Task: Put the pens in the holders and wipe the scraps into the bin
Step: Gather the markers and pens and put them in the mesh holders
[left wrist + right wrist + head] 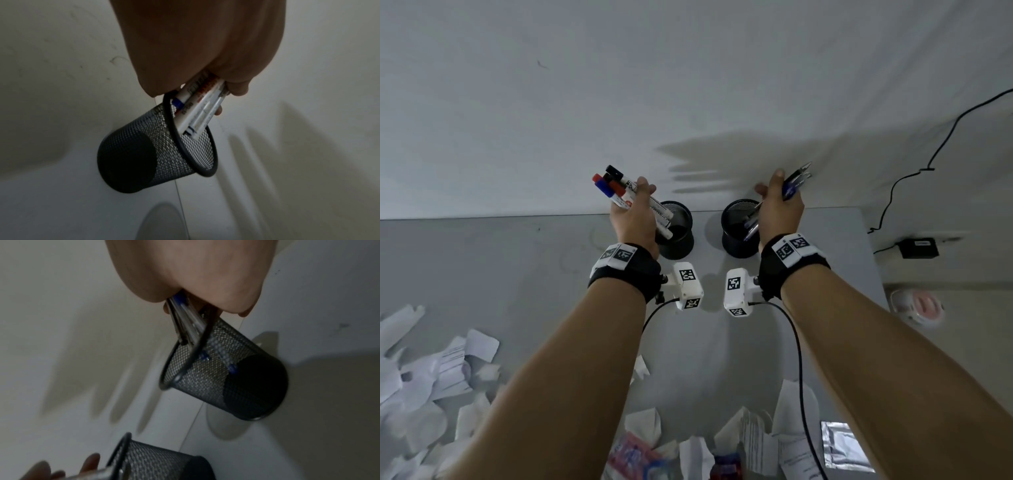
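Note:
Two black mesh pen holders stand at the table's far edge by the wall. My left hand [635, 212] grips a bundle of whiteboard markers [619, 186] with red, blue and black caps; their lower ends [197, 116] dip inside the rim of the left holder [677, 233]. My right hand [779, 205] grips a bunch of blue pens [796, 180]; their lower ends [218, 350] reach into the right holder [739, 233]. Torn paper scraps [431, 370] lie on the near table.
More scraps and wrappers [722, 445] lie at the table's near edge between my arms, with a silver foil packet [844, 445] to the right. A black cable [914, 164] and adapter [919, 247] sit beyond the table's right edge. A pink-and-white object [921, 306] lies on the floor.

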